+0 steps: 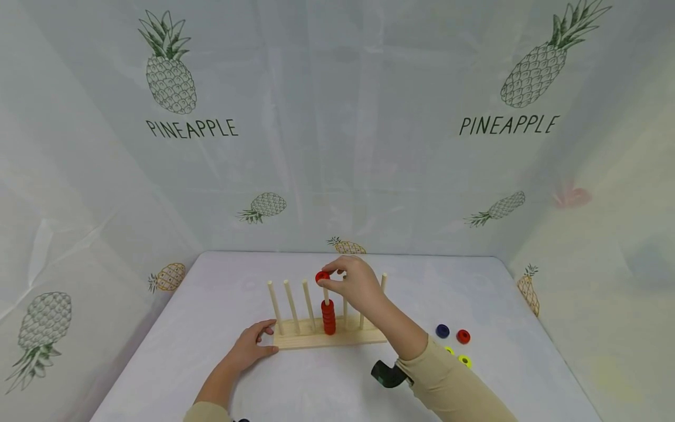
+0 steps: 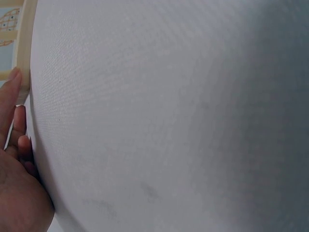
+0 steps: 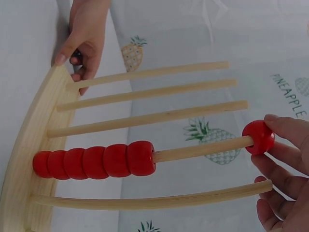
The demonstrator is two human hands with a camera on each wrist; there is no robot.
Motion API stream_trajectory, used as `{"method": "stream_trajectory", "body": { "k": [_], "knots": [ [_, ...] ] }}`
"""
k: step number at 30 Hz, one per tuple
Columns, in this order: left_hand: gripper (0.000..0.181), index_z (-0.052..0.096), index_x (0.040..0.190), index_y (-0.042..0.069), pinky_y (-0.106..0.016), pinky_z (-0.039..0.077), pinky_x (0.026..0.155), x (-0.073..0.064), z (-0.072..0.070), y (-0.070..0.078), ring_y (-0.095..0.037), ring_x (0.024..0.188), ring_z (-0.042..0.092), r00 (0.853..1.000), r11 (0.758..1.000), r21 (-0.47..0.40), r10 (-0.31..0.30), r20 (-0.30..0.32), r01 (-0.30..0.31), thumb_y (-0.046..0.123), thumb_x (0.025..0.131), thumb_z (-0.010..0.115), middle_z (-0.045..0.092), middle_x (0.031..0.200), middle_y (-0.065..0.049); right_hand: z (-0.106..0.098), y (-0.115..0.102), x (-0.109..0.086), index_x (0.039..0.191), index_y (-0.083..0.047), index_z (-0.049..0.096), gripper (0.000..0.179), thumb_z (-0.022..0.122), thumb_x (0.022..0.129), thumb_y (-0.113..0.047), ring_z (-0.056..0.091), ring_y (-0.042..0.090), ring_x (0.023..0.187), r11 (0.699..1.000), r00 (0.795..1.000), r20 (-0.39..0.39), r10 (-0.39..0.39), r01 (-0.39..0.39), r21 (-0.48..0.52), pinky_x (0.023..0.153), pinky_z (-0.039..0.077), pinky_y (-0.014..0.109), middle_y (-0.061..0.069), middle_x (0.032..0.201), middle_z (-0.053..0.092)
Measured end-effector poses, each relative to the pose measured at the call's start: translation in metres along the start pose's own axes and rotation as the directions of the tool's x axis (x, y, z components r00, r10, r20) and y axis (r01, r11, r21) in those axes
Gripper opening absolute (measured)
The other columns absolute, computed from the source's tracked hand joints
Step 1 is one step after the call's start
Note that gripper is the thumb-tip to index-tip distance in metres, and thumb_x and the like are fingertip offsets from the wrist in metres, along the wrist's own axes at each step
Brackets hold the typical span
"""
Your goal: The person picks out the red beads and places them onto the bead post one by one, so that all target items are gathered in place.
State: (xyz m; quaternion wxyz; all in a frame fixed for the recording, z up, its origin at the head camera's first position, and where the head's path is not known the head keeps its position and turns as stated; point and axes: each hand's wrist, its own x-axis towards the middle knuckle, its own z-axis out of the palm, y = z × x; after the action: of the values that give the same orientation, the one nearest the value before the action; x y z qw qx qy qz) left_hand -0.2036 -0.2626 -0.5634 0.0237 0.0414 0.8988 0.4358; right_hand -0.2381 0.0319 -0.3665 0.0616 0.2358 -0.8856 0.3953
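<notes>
A wooden peg rack (image 1: 337,340) stands on the table, with several upright pegs along its base. My right hand (image 1: 355,284) pinches a red bead (image 3: 259,137) between thumb and fingertips at the top of a middle peg; in the right wrist view the peg's tip meets the bead's hole. Lower on that same peg sits a stack of red beads (image 3: 102,162), pressed together down to the base. At the rack's left end, my left hand (image 1: 250,346) grips the base, thumb on the near side and fingers behind. The other pegs (image 3: 149,118) in the right wrist view carry no beads.
To the right of the rack lie a dark blue bead (image 1: 442,331), another red bead (image 1: 463,336) and two yellow beads (image 1: 464,360). A black wrist camera (image 1: 387,374) juts from the right sleeve. Behind the table hangs a pineapple-print curtain (image 1: 337,146).
</notes>
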Motion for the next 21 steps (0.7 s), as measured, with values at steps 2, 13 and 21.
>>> {"method": "stream_trajectory", "body": {
  "k": [2, 13, 21],
  "knots": [
    [0.066, 0.057, 0.133, 0.003, -0.030, 0.034, 0.074, -0.0002, -0.0001, 0.0006, -0.016, 0.084, 0.039, 1.000, 1.000, -0.002, 0.001, 0.000, -0.001, 0.012, 0.074, 0.085, 0.057, 0.102, 0.004, -0.0002, -0.0003, 0.0000, 0.101, -0.015, 0.077, 0.023, 0.081, 0.081, -0.026, 0.057, 0.018, 0.094, 1.000, 1.000, 0.001, 0.007, -0.007, -0.004, 0.079, 0.048, 0.034, -0.009, 0.096, 0.067],
    [0.066, 0.055, 0.134, 0.002, -0.030, 0.034, 0.075, 0.0013, -0.0011, 0.0003, -0.016, 0.084, 0.038, 1.000, 1.000, -0.006, 0.006, 0.021, -0.006, 0.011, 0.075, 0.084, 0.056, 0.103, 0.002, -0.0019, -0.0014, -0.0003, 0.099, -0.015, 0.077, 0.022, 0.081, 0.081, -0.027, 0.057, 0.018, 0.092, 0.999, 1.000, 0.019, 0.023, -0.022, -0.044, 0.079, 0.047, 0.034, -0.008, 0.095, 0.067],
    [0.066, 0.056, 0.134, 0.003, -0.031, 0.034, 0.075, 0.0003, -0.0001, 0.0005, -0.016, 0.085, 0.038, 1.000, 1.000, -0.016, -0.016, 0.012, 0.016, 0.012, 0.075, 0.085, 0.057, 0.103, 0.003, -0.0023, -0.0007, -0.0007, 0.094, -0.014, 0.077, 0.018, 0.081, 0.081, -0.025, 0.057, 0.017, 0.089, 0.999, 1.000, 0.024, -0.001, 0.002, -0.046, 0.079, 0.047, 0.033, -0.007, 0.089, 0.067]
  ]
}}
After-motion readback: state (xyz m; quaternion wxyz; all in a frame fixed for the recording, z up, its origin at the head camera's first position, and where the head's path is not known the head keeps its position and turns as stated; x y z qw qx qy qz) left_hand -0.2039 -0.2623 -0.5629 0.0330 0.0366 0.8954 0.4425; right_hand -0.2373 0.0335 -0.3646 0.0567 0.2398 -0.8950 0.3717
